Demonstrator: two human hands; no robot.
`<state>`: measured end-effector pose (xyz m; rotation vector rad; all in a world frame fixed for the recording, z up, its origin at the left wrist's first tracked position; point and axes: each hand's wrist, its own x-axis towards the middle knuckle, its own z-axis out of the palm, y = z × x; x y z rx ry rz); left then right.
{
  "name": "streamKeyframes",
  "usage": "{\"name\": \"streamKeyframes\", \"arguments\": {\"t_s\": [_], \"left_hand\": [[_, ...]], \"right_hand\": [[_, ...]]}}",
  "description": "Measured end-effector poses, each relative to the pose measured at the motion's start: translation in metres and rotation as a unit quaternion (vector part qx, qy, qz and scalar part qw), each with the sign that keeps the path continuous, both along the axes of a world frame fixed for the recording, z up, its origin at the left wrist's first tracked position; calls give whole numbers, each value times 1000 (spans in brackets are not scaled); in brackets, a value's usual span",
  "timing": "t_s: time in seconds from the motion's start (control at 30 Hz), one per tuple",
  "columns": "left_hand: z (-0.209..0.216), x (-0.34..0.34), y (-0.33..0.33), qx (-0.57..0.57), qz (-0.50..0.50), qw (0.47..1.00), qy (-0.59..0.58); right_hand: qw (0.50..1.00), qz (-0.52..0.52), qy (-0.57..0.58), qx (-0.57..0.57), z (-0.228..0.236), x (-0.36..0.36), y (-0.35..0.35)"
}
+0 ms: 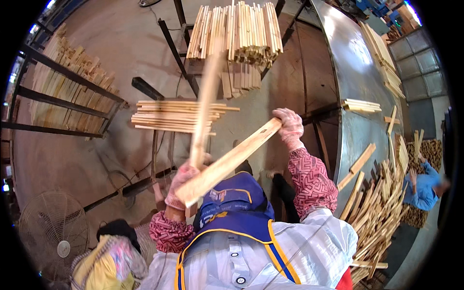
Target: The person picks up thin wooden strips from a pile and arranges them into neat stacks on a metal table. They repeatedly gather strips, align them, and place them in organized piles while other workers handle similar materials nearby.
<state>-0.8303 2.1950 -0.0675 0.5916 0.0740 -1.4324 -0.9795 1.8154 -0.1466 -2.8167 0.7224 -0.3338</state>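
Observation:
My right hand (290,126), in a pale pinkish work glove, grips the upper end of a wooden board (232,159). This board slants down to the left, and its lower end lies in front of my left hand (180,182). My left hand, gloved as well, is closed at the base of a second wooden strip (207,106), which points away from me and is smeared by motion. The board partly hides the left fingers. Beyond the strip, a stack of thin wooden strips (164,117) rests on a low stand.
A big bundle of strips (232,34) sits in a metal rack ahead. On the right, a metal table (355,87) carries strips beside a heaped wood pile (372,222). A fan (53,237) stands at left. Another person (423,188) works at far right.

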Motion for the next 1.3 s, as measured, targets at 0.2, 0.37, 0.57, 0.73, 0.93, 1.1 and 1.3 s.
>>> {"name": "streamKeyframes", "arguments": {"t_s": [0.2,0.37,0.57,0.73,0.93,1.1,1.3], "left_hand": [[1,43,-72,169,203,942,-207],[-17,30,-151,294,145,932,-155],[-30,26,-221,353,69,927,-103],[-40,40,-237,368,36,923,-109],[-36,45,-242,346,28,921,-174],[-46,29,-229,282,19,941,-188],[-41,19,-220,115,-98,976,-158]], "right_hand": [[988,-103,37,110,-54,78,-98],[953,-207,181,129,-49,254,-207],[921,-246,300,49,-59,341,-307],[941,-264,209,18,-133,341,-367],[893,-233,199,-330,-182,279,-334],[984,-165,-43,55,-115,167,-184],[914,-222,160,300,-98,-35,-3]]}}
